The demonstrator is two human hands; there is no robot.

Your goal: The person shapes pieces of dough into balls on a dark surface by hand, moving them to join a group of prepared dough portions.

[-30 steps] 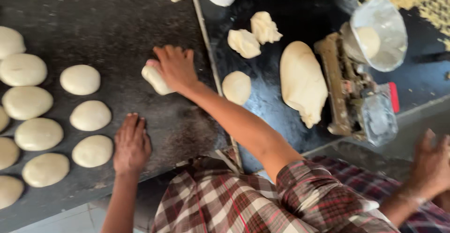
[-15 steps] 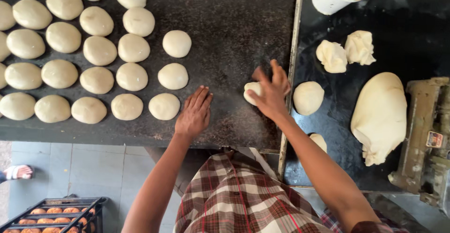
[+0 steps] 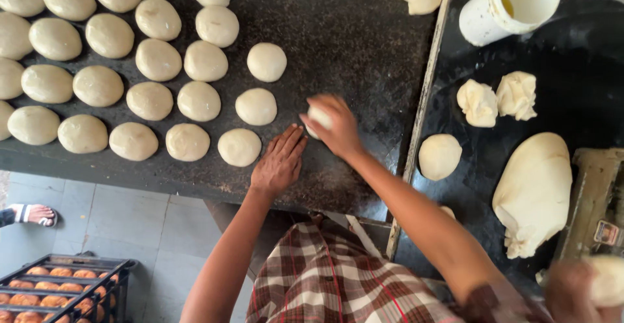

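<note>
Right hand (image 3: 338, 128) is cupped down over a dough ball (image 3: 318, 116), pressing it to the dark table (image 3: 351, 43); left hand (image 3: 279, 162) lies flat and empty just beside it, nearer the rows of shaped dough rounds (image 3: 239, 146) further left.

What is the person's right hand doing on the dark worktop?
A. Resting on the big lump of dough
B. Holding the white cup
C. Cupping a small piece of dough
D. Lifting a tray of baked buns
C: the right hand is curled over a small dough piece on the dark worktop, while the left hand lies flat beside it; the white cup stands untouched, well away.
</note>
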